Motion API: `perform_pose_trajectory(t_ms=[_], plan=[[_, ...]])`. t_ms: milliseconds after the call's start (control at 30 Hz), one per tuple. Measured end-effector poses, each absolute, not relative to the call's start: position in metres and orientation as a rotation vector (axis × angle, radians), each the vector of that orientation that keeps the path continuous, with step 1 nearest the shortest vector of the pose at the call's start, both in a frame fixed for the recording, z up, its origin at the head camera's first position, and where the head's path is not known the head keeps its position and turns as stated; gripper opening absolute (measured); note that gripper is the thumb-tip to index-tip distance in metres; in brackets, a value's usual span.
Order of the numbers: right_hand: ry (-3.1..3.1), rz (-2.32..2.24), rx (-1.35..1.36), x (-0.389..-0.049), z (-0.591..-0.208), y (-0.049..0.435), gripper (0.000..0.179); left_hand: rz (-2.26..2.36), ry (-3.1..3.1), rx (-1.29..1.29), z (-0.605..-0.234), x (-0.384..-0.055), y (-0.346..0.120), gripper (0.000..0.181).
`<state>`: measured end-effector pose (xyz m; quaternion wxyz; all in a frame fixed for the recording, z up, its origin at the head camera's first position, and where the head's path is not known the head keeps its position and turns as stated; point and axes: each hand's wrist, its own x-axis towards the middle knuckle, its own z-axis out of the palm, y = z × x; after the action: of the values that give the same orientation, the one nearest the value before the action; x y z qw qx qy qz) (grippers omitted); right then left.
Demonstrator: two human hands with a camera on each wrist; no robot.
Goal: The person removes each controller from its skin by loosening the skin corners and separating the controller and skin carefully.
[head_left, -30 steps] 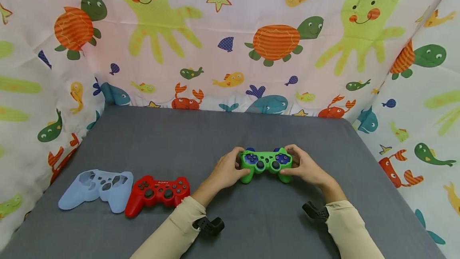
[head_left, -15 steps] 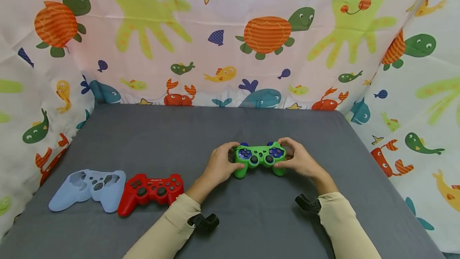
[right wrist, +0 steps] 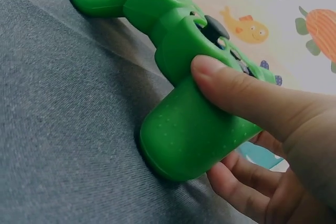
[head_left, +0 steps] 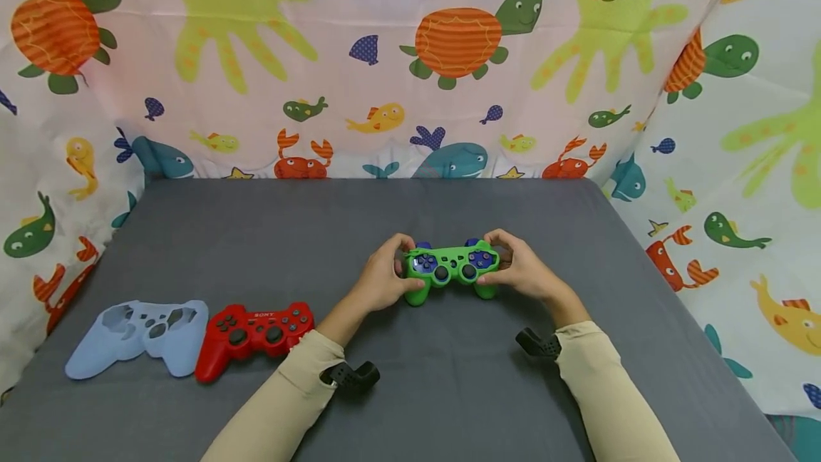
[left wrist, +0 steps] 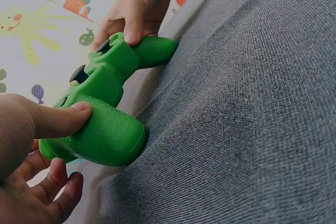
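Note:
A blue game controller in a green silicone cover (head_left: 452, 259) is held between both hands near the middle of the grey table. My left hand (head_left: 381, 274) grips its left end, the thumb lying on the dotted green handle (left wrist: 107, 137) in the left wrist view. At the other end my right hand (head_left: 527, 271) pinches the cover, thumb on top and fingers behind. The right wrist view shows the right handle's (right wrist: 184, 135) tip right at the cloth. Dark thumbsticks and blue button areas show through the cover's openings.
A red Sony controller (head_left: 218, 364) lies left of my left forearm, which overlaps its right edge. Beside it rests a light blue silicone cover (head_left: 96, 351). Grey cloth (head_left: 423, 391) covers the table, and printed sea-animal curtains (head_left: 359, 77) stand at the back and sides.
The head view has shifted, so everything sits further left and mostly higher in the frame. Both hands keep the same grip on the green-covered controller.

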<state>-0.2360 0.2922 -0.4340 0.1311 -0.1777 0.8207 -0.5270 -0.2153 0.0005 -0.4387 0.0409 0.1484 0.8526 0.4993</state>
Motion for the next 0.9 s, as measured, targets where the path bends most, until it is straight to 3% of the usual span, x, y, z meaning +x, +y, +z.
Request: perform_pose_trajectory(t_ms=[900], plan=[[2.490, -1.564, -0.585, -0.238, -0.445, 0.295, 0.036, 1.460, 2.679, 0.310, -0.433, -0.210, 0.002, 0.038]])
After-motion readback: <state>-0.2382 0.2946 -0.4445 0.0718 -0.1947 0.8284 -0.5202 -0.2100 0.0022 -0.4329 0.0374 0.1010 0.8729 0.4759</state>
